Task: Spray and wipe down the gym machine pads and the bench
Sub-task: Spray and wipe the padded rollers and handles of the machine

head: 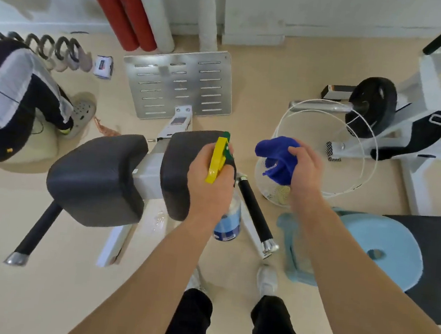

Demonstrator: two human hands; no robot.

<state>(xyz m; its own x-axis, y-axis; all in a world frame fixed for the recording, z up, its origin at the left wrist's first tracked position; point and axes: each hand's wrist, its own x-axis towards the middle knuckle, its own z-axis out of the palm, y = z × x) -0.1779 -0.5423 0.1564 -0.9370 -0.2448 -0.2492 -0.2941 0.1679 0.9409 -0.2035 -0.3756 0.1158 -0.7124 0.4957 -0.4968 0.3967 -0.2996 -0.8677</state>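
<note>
My left hand [209, 184] grips a spray bottle [228, 222] with a yellow and green trigger head, its nozzle pointing away from me over the right machine pad [181, 168]. A second dark grey pad [95, 178] sits to the left on the same white frame. My right hand [307, 170] holds a bunched blue cloth [277, 156] to the right of the pads, in the air above a fan. The lower part of the bottle hangs below my left wrist.
A slotted metal footplate [179, 83] lies beyond the pads. Black handles [255, 211] stick out from the machine. A white wire fan guard [324, 148], a light blue stool [368, 250], a black mat and a weight plate [371, 106] are to the right. Another person [11, 101] is at left.
</note>
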